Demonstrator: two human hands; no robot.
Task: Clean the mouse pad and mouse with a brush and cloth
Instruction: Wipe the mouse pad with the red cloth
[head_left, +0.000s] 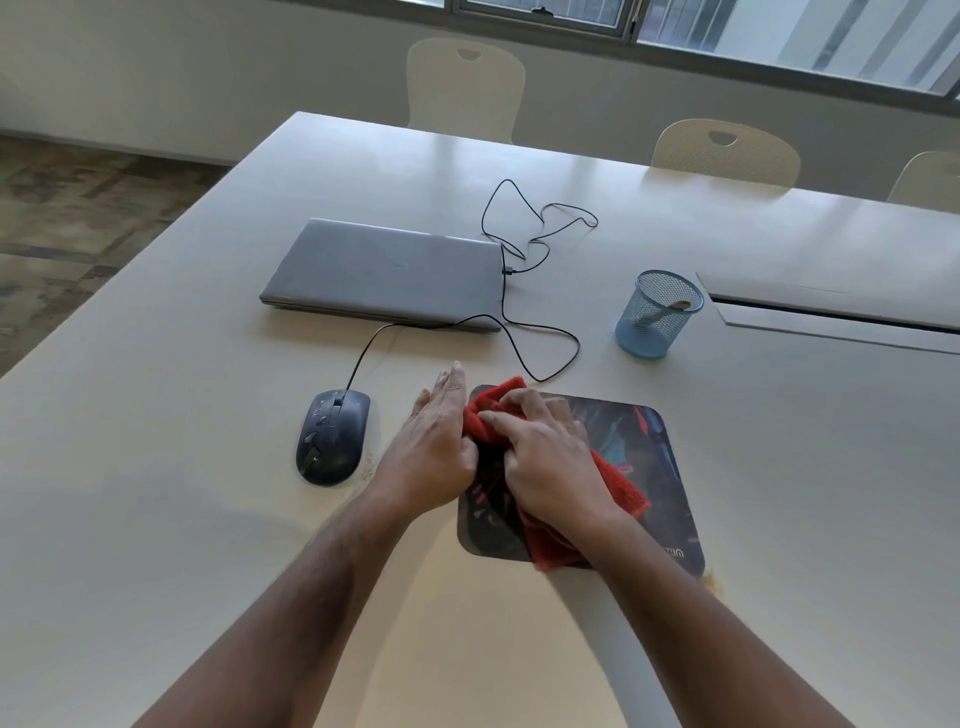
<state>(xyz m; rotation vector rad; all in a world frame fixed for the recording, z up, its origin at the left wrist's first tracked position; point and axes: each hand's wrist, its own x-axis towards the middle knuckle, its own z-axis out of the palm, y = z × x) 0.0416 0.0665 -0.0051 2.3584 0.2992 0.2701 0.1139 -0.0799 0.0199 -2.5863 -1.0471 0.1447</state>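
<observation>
We have the red cloth (621, 480) bunched on the mouse pad (660, 467), which lies flat on the bench (779, 467) toward its near edge. Our right hand (545, 457) lies on top of the cloth with the fingers bent, pressing and gathering the folds near the pad's far left corner; the cloth trails back under our wrist toward the pad's near edge. Our left hand (434, 447) lies with straight fingers on the bench just beside the pad's left edge, its thumb side against the cloth and the pad's rim, gripping nothing that we can see.

We judge the cloth to be light, soft and limp: it will crumple rather than slide as one piece, so it is best taken in a bunched handful and pushed flat under the palm. The pad looks thin and flexible, and likely to creep on the smooth bench under rubbing, so steadying it at an edge makes sense.

The mouse (333, 439) sits on the bench left of our left hand, apart from it, its cable (545, 332) running to the closed laptop (384, 273) farther back. It looks hard, smooth and light, best held by its sides. A blue mesh cup (657, 317) stands toward the right side with something in it; we cannot tell if that is the brush.
</observation>
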